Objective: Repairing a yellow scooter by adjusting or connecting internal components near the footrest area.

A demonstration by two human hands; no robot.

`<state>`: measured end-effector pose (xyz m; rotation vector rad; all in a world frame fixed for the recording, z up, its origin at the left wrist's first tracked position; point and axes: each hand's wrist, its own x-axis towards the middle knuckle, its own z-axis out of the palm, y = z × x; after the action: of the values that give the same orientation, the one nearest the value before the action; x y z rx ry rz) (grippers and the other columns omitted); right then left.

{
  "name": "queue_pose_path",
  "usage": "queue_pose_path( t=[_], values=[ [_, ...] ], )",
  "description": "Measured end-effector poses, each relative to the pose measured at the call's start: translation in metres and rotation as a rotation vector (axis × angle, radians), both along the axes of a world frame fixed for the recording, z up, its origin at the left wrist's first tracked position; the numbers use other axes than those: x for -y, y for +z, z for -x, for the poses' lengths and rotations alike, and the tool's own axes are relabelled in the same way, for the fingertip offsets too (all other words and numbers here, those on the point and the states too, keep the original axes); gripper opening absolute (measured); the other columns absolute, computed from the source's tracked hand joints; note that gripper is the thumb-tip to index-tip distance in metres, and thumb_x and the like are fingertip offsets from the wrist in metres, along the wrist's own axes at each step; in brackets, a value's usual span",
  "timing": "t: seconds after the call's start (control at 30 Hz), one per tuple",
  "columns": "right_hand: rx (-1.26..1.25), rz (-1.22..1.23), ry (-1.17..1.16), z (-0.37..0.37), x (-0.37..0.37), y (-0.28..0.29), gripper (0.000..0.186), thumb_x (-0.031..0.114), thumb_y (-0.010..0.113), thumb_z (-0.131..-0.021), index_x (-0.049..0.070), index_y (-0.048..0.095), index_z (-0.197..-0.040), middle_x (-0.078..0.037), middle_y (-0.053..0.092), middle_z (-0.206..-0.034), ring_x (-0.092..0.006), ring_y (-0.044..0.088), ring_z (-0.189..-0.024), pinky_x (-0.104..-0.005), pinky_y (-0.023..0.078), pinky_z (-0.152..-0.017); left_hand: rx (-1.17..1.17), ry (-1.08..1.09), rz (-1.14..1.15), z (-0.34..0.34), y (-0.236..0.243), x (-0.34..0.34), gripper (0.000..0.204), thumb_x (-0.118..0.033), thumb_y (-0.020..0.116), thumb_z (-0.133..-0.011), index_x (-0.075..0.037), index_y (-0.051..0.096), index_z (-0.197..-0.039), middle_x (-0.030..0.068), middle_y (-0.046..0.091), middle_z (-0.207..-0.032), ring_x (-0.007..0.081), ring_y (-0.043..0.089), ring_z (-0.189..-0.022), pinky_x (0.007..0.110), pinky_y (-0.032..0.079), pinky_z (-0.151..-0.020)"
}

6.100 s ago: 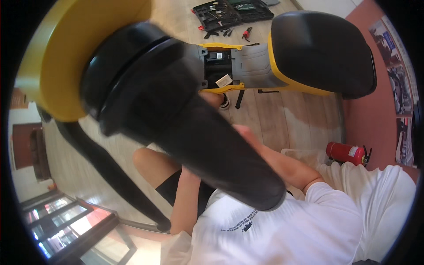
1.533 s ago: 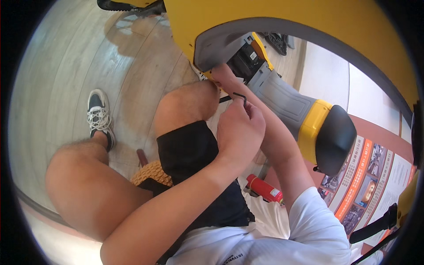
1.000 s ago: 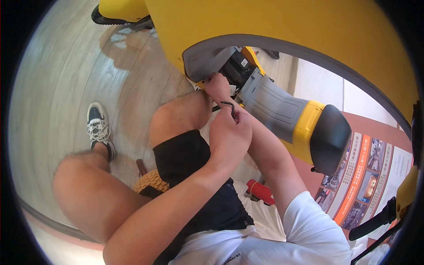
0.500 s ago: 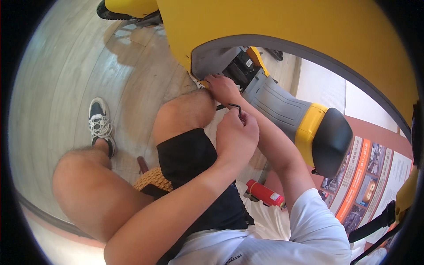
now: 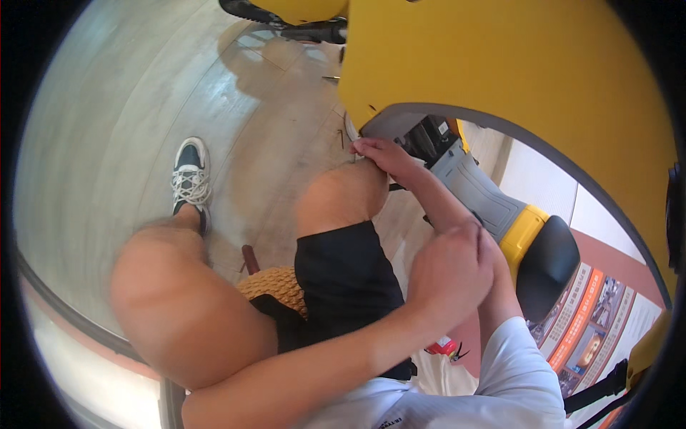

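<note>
My left hand (image 5: pixel 451 268) is closed in a fist over my right forearm and smeared by motion. A small dark tip (image 5: pixel 477 219) of a black hex key shows at its top; the rest is hidden in the hand. Farther off, my right hand (image 5: pixel 382 154) has its fingers pinched together at the lower corner of a large yellow panel (image 5: pixel 457 57) with a grey curved rim. Whatever lies between those fingertips is too small to name. My right knee (image 5: pixel 343 193) is just below that hand.
A thin L-shaped piece (image 5: pixel 341 136) lies on the wooden floor (image 5: pixel 279 143). Past the rim are a grey footboard (image 5: pixel 479 189) and a black seat (image 5: pixel 549 268). A red fire extinguisher (image 5: pixel 444 348), a woven stool (image 5: pixel 275 287) and a printed board (image 5: pixel 593 314) are nearby.
My left hand has drawn back toward me and right, away from my right hand, with the hex key. The view has shifted, and my right hand stays by the panel corner.
</note>
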<state>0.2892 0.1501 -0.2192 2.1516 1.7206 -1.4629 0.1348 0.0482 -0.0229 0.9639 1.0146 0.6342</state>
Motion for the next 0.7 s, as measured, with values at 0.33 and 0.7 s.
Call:
queue_pose_path(
  t=[0.33, 0.7],
  values=[
    [0.445, 0.468, 0.889, 0.076, -0.032, -0.115, 0.047, 0.027, 0.057, -0.088, 0.001, 0.055, -0.127, -0.020, 0.057, -0.125, -0.0312, 0.054, -0.119, -0.0325, 0.043, -0.098, 0.127, 0.005, -0.070, 0.082, 0.027, -0.009, 0.022, -0.020, 0.051, -0.093, 0.001, 0.055, -0.089, 0.0201, 0.062, -0.078, 0.0375, 0.063, -0.068, 0.045, 0.052, -0.062],
    [0.826, 0.423, 1.256, -0.009, -0.059, -0.252, 0.028, 0.023, 0.058, -0.085, 0.008, 0.068, -0.106, -0.013, 0.065, -0.114, -0.0326, 0.061, -0.108, -0.0443, 0.049, -0.086, 0.289, 0.190, 0.240, 0.123, 0.034, -0.003, 0.017, -0.015, 0.060, -0.085, 0.000, 0.052, -0.090, 0.0216, 0.059, -0.080, 0.0410, 0.059, -0.076, 0.048, 0.047, -0.065]
  ],
)
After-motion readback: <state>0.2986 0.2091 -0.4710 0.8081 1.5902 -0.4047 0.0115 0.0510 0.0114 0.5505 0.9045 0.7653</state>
